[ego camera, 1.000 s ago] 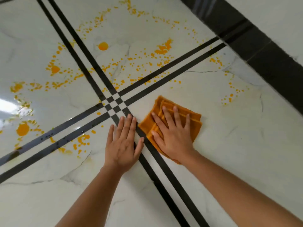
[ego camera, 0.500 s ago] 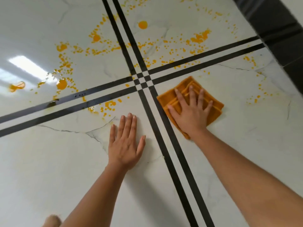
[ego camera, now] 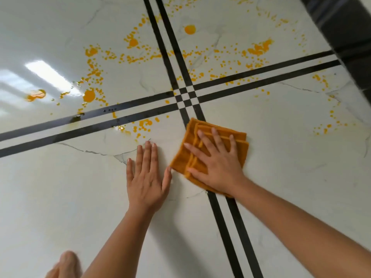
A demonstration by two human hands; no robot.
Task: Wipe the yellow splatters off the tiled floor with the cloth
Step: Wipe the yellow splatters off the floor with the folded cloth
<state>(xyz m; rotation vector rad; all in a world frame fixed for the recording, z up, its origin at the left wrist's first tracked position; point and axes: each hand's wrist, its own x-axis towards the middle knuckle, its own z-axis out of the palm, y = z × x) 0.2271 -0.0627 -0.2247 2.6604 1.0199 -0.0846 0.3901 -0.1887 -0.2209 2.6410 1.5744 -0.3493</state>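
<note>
Cloth: orange, folded, on tiled floor beneath right hand, fingers spread flat, pressing it. Likely soft, light, limp; best driven by palm at centre. Left hand: 9 o'clock, fingers flat, holding nothing. Nearest yellow splatters: 10 o'clock.

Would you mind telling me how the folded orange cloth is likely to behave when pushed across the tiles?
The cloth looks soft and floppy: its folded layers show, so edges may bunch. The floor is glossy, so it probably slides easily under the flat right hand.
</note>
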